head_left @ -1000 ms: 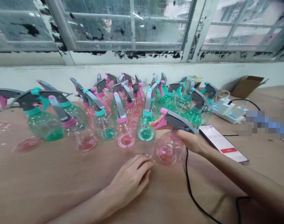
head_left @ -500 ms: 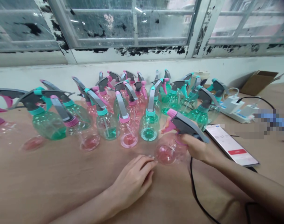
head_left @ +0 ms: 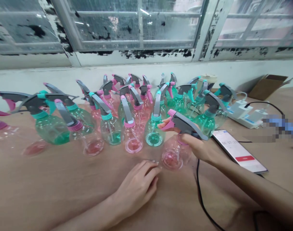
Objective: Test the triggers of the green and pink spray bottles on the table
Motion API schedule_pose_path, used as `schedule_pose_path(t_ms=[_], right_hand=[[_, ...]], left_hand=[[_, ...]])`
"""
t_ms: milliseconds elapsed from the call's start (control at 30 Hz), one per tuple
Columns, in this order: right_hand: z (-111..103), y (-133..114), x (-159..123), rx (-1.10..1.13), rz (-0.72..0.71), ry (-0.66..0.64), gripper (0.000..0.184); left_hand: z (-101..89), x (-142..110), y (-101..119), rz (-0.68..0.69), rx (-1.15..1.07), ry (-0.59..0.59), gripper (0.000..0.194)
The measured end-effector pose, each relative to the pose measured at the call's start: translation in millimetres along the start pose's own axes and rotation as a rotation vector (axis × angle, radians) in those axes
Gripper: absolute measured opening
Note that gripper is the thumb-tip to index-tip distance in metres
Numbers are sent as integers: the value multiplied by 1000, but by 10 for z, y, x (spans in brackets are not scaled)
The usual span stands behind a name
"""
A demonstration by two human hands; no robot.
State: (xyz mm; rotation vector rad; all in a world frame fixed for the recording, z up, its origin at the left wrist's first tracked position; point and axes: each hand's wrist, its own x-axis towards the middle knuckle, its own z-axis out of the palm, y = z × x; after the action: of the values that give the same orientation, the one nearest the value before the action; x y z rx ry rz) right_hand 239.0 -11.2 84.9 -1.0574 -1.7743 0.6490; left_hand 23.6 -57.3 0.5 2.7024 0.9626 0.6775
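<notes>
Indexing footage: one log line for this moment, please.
right hand: gripping pink spray bottle at neck | left hand: on table, near bottle | behind: green and pink spray bottles | smartphone: lit

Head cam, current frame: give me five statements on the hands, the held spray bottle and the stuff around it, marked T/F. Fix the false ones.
1. The right hand grips a pink spray bottle near its neck. True.
2. The left hand is wrapped around the neck of a second bottle. False: it holds no bottle and lies near the base of the held one.
3. The smartphone lies left of the held bottle in the picture. False: it lies to the right.
4. A cardboard box is at the back right. True.
5. Every spray bottle in view is pink. False: green spray bottles are there too.
</notes>
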Motion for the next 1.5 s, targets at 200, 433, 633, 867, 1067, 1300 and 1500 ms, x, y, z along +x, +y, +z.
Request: schedule_pose_path(t_ms=[200, 433, 633, 867, 1067, 1300, 1500], right_hand=[[46, -84, 3, 60, 109, 103, 19], [52, -39, -33, 100, 89, 126, 18], [51, -47, -10, 126, 74, 134, 13], [33, -69, -16, 45, 98, 66, 20], [41, -117, 20, 82, 86, 62, 13], [34, -21, 11, 38, 64, 59, 26], [24, -34, 0, 100, 39, 63, 24]], left_hand=[[7, 10, -14, 7, -17, 29, 26], [5, 13, -22, 19, -40, 35, 25], [4, 13, -9, 9, -23, 21, 27], [2, 17, -24, 24, -21, 51, 23], [0, 19, -29, 20, -14, 47, 24], [-6, 25, -25, 3, -8, 30, 22], [-5, 26, -26, -5, 7, 16, 20]])
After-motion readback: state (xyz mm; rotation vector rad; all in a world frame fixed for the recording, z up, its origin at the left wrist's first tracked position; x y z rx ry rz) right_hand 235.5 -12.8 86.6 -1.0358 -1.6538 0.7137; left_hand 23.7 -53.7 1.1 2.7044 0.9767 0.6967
